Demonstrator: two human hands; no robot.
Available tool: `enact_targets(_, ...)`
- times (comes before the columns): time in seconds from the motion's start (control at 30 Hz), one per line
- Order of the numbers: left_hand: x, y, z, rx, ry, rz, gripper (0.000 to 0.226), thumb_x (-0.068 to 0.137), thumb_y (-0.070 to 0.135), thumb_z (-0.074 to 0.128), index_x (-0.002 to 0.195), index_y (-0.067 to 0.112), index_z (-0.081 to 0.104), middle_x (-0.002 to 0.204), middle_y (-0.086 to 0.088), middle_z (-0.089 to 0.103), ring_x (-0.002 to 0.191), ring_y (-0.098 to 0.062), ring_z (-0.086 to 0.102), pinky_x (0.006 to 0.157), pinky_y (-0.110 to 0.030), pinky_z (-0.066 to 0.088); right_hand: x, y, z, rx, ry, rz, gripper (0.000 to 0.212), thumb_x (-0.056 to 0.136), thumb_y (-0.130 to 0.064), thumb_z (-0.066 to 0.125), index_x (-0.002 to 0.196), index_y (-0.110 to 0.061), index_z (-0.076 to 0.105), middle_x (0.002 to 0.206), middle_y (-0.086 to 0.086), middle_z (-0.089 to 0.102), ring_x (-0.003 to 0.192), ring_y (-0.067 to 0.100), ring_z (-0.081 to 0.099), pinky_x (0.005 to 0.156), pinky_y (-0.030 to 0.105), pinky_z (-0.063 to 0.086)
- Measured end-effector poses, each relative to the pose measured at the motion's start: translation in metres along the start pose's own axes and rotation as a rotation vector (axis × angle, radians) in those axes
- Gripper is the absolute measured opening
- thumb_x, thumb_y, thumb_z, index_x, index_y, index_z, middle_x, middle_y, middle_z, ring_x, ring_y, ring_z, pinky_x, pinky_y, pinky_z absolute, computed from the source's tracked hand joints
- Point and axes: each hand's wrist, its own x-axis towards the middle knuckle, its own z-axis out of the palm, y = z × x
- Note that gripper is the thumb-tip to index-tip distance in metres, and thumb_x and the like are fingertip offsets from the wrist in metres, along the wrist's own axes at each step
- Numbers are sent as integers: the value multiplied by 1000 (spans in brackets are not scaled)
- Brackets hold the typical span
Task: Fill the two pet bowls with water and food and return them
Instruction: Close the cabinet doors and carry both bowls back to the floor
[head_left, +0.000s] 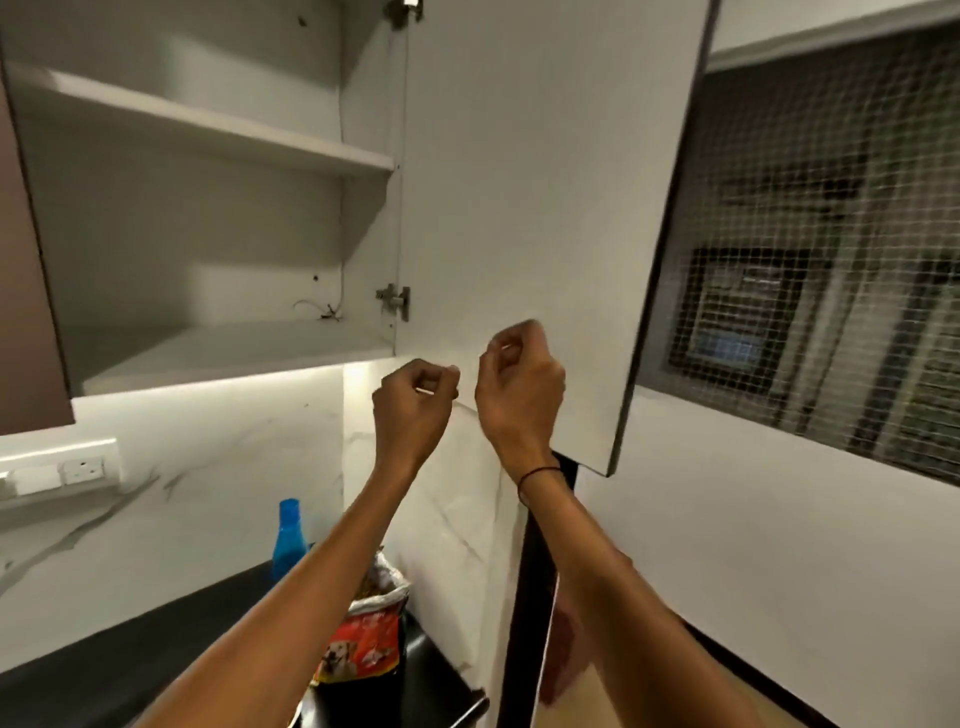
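Note:
Both my hands are raised in front of an open wall cabinet. My left hand (415, 405) has its fingers curled shut, thumb against fingertips. Beside it and slightly higher, my right hand (519, 379) is curled the same way, close to the white inside face of the cabinet door (519, 182). I cannot make out anything held in either hand. Below my left forearm an open red dog food bag (366, 644) stands on the black counter (130, 654). A blue bottle (288, 540) stands behind it by the wall. No pet bowl is in view.
The cabinet shelves (208, 124) hold nothing but a loose wire at the back. A socket strip (62, 470) is on the marble wall at left. A meshed window (831, 260) fills the right wall. The door's lower corner hangs just right of my right wrist.

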Motion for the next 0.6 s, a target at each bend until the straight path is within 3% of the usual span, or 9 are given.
enact_targets(0.07, 1, 36, 13, -45, -23, 60, 30, 86, 52, 68, 85, 23, 77, 77, 7, 79, 81, -17, 78, 84, -51, 65, 31, -9, -30, -7, 136, -118, 4, 93, -8, 62, 91, -11, 59, 74, -3, 62, 65, 18, 61, 61, 39, 53)
enact_targets(0.13, 2, 63, 24, -54, -48, 111, 26, 86, 51, 70, 81, 26, 74, 77, 6, 79, 80, -17, 78, 83, -51, 66, 59, -10, -52, -15, 290, -176, 4, 91, -8, 61, 94, -8, 61, 91, 5, 63, 84, 21, 60, 76, 41, 53)
enact_targets(0.23, 1, 95, 33, -64, -76, 184, 17, 89, 43, 76, 84, 27, 75, 80, 10, 77, 79, -12, 75, 84, -49, 66, 100, 5, -75, -44, 445, 72, 42, 82, -20, 70, 121, -10, 59, 126, 12, 55, 117, 28, 52, 100, 32, 40)
enact_targets(0.3, 0, 108, 34, -61, -127, 206, 23, 92, 44, 76, 99, 21, 77, 93, 9, 77, 87, -10, 73, 87, -51, 65, 113, 12, -85, 84, 194, 403, 60, 84, -34, 74, 134, -14, 48, 132, 10, 49, 125, 30, 49, 98, 33, 37)
enact_targets(0.37, -3, 122, 29, -22, -188, 209, 46, 90, 58, 72, 119, 23, 73, 116, 5, 73, 104, -11, 70, 90, -51, 65, 111, 14, -88, 223, -89, 599, 58, 86, -45, 73, 128, -13, 50, 122, 3, 55, 119, 27, 57, 95, 36, 45)
enact_targets(0.43, -2, 132, 19, 52, -218, 261, 59, 89, 65, 68, 134, 26, 65, 134, 2, 64, 117, -14, 65, 97, -48, 63, 98, 14, -81, 151, -89, 537, 67, 78, -59, 65, 128, -15, 59, 122, 2, 67, 116, 28, 64, 103, 43, 52)
enact_targets(0.5, 3, 141, 4, 113, -220, 343, 66, 92, 63, 68, 145, 27, 57, 144, 1, 57, 125, -16, 61, 103, -41, 57, 77, -3, -72, 77, -78, 409, 67, 79, -67, 56, 124, -18, 64, 119, 3, 72, 110, 27, 67, 101, 47, 53)
enact_targets(0.6, 15, 152, -31, 195, -223, 502, 77, 91, 61, 70, 156, 28, 44, 157, 0, 47, 138, -17, 54, 104, -36, 55, 37, -48, -51, 69, -140, 139, 38, 95, -56, 51, 96, -19, 59, 82, -8, 65, 75, 16, 61, 72, 34, 47)
